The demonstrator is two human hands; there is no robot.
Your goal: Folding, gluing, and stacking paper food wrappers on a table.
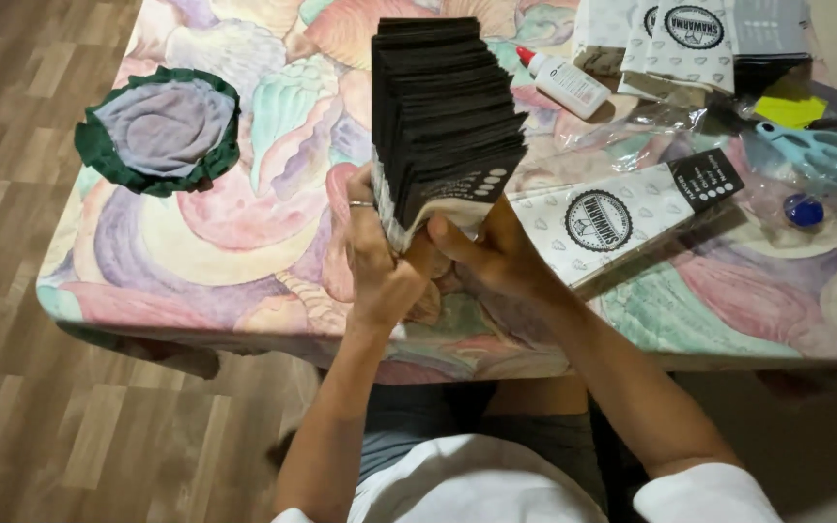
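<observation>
Your left hand (378,261) and right hand (481,254) are both clamped on the near end of a thick stack of paper bags (443,116), fingers wrapped around its lower edge so the black-edged layers fan upward and away from you. Held that way, above the middle of the table (244,261), the stack rests in your grip rather than on the cloth, and your thumbs press the bundle together so the sheets stay aligned.

Just to the right of your right hand lies a single flat bag (622,218) with a round printed mark, pointing toward the far right corner. Behind it sit a white glue bottle (564,82), light blue scissors (816,150), a yellow note pad (789,109) and more printed bags (690,39), so that side is crowded. A round green-rimmed fabric piece (159,129) lies well apart on the left.

The table's near edge runs just below your wrists; the open room is on the left half of the cloth, between the stack and the fabric piece
</observation>
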